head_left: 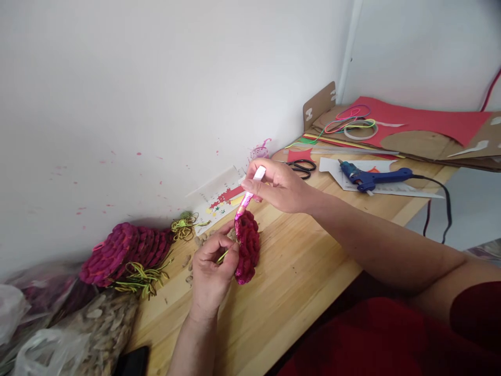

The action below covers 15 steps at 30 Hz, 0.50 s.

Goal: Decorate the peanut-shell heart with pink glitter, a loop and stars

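Note:
A crimson, lumpy-surfaced disc (249,245) is held on edge above the wooden table. My left hand (214,263) is closed at its left edge, thumb and fingers pinched together. A short yellow-green cord (222,257) shows between those fingers. Above the disc, my right hand (276,185) grips a slim pink tube with a white end (246,202). The tube slants down, and its lower end meets the disc's upper rim. My right fingertips are partly hidden behind the tube.
Stacked magenta discs (127,250) with yellow-green cords (143,279) lie at left, behind a bag of peanuts (104,318). Black-handled scissors (303,167) and a blue glue gun (368,177) with a trailing cable lie right. Red sheets (422,117) and cardboard fill the far corner.

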Each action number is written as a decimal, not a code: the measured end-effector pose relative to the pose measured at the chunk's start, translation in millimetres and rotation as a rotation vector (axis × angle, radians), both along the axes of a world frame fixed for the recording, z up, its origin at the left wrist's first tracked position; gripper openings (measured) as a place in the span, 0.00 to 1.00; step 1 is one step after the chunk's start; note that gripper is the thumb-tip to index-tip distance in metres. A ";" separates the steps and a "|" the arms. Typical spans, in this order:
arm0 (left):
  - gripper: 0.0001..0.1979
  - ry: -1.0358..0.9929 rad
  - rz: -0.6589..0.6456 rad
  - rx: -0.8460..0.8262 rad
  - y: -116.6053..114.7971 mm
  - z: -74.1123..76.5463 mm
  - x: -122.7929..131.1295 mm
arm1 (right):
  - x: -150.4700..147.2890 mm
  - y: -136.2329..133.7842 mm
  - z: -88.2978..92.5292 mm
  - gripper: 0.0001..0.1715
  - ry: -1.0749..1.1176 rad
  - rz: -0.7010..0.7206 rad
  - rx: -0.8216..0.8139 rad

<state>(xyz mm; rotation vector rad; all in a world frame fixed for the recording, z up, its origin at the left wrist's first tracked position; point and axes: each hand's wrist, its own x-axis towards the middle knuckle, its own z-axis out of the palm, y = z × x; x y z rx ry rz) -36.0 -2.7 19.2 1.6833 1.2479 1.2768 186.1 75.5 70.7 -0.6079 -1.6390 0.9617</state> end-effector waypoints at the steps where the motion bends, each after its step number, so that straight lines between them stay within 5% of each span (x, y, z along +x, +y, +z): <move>1: 0.10 0.000 0.000 0.004 0.4 -0.3 -0.2 | 0.3 0.9 -0.6 0.21 -0.001 -0.009 -0.002; 15: 0.12 0.014 -0.002 0.027 2.7 -2.5 -2.9 | 3.0 1.9 -0.1 0.20 -0.032 -0.040 0.008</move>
